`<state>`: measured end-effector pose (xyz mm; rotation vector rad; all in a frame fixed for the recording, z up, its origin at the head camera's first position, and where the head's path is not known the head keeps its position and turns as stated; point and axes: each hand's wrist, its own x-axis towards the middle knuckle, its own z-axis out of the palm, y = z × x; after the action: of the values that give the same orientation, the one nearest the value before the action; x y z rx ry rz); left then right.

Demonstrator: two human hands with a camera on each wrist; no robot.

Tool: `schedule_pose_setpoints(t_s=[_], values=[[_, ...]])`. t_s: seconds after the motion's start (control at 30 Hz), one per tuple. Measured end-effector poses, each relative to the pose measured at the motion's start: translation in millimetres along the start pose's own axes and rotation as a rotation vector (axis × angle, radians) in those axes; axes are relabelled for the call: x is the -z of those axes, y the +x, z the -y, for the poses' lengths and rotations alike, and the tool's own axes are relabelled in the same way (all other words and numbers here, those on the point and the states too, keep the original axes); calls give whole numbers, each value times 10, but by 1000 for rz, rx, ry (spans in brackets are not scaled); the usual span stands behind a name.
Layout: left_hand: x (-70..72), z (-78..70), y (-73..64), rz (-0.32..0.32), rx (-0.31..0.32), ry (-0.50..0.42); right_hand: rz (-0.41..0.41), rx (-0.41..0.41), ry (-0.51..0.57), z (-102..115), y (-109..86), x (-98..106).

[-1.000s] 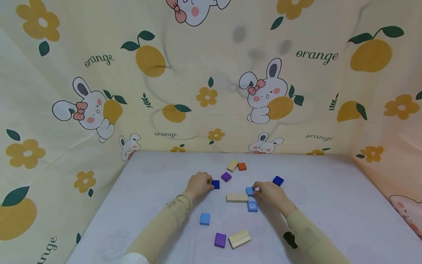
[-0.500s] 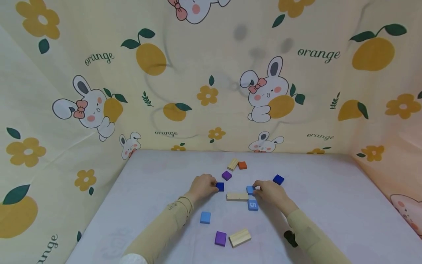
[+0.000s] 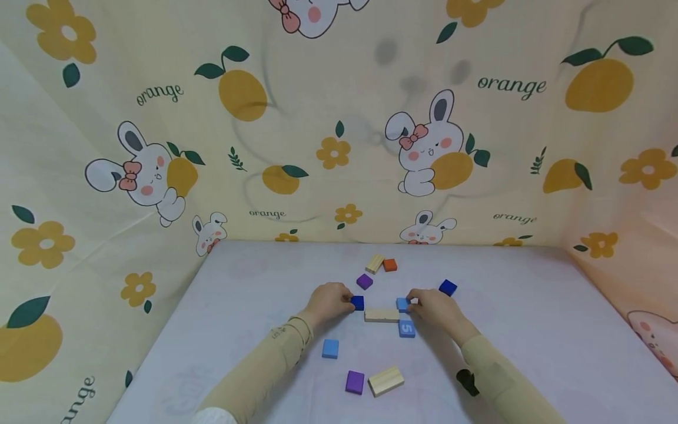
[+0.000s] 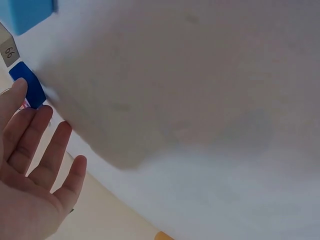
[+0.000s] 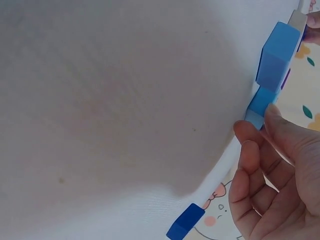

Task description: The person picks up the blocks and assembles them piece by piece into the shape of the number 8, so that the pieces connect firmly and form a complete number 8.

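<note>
Thumb and fingers of my left hand (image 3: 329,303) pinch a dark blue block (image 3: 358,302) at the left end of a long wooden block (image 3: 381,316). In the left wrist view that dark blue block (image 4: 29,86) sits between thumb and fingertips, beside the wooden block's numbered end (image 4: 9,47). My right hand (image 3: 435,310) pinches a light blue block (image 3: 402,304) by the wooden block's right end. Just in front of it lies a light blue block marked 5 (image 3: 406,328). The right wrist view shows the pinched light blue block (image 5: 262,106) at my thumb tip.
Behind the hands lie a purple block (image 3: 364,281), a small wooden block (image 3: 375,264) and an orange block (image 3: 389,265). Another dark blue block (image 3: 448,287) is at the right. Nearer are a light blue block (image 3: 331,348), a purple block (image 3: 355,382) and a wooden block (image 3: 386,381).
My left hand has slid the dark blue block to the right and slightly nearer, up to the long wooden block's left end. The right hand stays in place with its light blue block.
</note>
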<state>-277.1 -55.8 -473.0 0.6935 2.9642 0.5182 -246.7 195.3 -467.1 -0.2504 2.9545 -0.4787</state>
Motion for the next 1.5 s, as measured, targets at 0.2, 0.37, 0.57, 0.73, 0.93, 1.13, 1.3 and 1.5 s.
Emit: schedule_pose_setpoints(t_s=[0.2,0.37,0.57,0.73,0.93,1.13,1.3,1.5], values=[[4,-10,-7,-8,-14,16,-1,18,-11,-5,6,3],[-27,-1,-15,-18,-12,-1,-21,32,-9,-15,0,0],[-21,-5,-16,-2,5,-16,-37,47,-10,-12,-5,4],[-13,-6,-21,0,6,-12,-32,38,-5,-8,-10,9],[-42,-10,-17,-16,5,0,-34,38,2,-11,-19,2],[-52,-28,-19,-26,19,4,-32,36,8,-11,-15,-3],[-54,-34,-22,-27,21,-5,-32,33,7,-14,-16,-1],[-63,-17,-29,-24,15,-17,-30,29,12,-19,-11,-10]])
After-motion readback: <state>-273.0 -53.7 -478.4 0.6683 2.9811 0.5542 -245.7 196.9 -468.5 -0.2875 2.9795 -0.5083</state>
